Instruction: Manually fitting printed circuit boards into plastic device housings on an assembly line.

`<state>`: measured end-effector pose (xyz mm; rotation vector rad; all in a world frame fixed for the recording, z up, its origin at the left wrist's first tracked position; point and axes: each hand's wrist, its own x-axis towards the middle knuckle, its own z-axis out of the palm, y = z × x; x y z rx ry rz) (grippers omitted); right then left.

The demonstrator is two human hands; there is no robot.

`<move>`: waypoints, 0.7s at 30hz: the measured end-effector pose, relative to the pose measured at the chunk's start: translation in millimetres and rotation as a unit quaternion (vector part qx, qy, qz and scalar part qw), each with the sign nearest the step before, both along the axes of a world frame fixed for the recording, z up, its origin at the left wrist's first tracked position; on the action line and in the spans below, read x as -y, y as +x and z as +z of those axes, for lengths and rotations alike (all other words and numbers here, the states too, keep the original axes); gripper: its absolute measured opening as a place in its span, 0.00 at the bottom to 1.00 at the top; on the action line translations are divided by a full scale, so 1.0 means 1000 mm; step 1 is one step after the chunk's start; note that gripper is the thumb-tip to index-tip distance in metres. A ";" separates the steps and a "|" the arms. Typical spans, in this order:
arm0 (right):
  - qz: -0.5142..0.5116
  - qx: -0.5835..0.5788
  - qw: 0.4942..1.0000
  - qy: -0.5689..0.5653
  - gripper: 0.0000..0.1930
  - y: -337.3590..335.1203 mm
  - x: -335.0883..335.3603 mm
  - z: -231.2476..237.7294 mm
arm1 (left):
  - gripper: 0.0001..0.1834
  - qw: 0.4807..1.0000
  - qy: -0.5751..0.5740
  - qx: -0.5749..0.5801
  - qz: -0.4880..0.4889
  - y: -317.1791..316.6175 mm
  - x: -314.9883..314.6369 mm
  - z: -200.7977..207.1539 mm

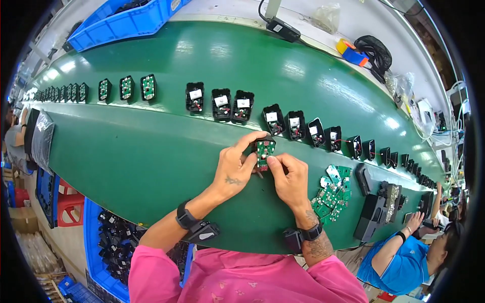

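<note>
In front of me, my left hand (233, 170) wraps around a small black plastic housing, most of it hidden by the fingers. A green circuit board (264, 150) faces up at the housing's opening. My right hand (291, 178) is closed, with the thumb and finger pinching at the board's lower right edge. Just beyond my hands stands a row of black housings (273, 119) with white parts and red wires inside. To the right of my right hand lies a loose pile of green circuit boards (333, 194).
Housings with boards fitted (126, 88) line the far left of the green table (151, 166). A blue bin (121, 25) stands at the back, and a blue crate of black parts (93, 242) sits below left. At right are black cases (371, 217) and a co-worker in blue (399, 262).
</note>
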<state>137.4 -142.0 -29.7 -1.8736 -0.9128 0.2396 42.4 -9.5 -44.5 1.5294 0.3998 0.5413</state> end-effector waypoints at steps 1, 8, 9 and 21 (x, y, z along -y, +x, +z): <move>-0.007 0.017 1.000 -0.004 0.10 0.001 0.000 0.000 | 0.24 0.999 -0.046 0.009 -0.023 0.001 -0.001 0.000; -0.015 0.120 0.991 -0.051 0.14 0.002 0.005 -0.007 | 0.17 0.980 -0.185 0.006 -0.068 0.000 -0.003 0.001; -0.028 0.098 0.993 -0.062 0.10 0.002 0.007 -0.008 | 0.16 0.984 -0.170 0.006 -0.057 0.001 -0.001 -0.002; 0.052 0.044 0.997 0.035 0.22 0.004 -0.001 -0.008 | 0.15 0.990 -0.125 0.023 -0.055 0.000 0.014 -0.007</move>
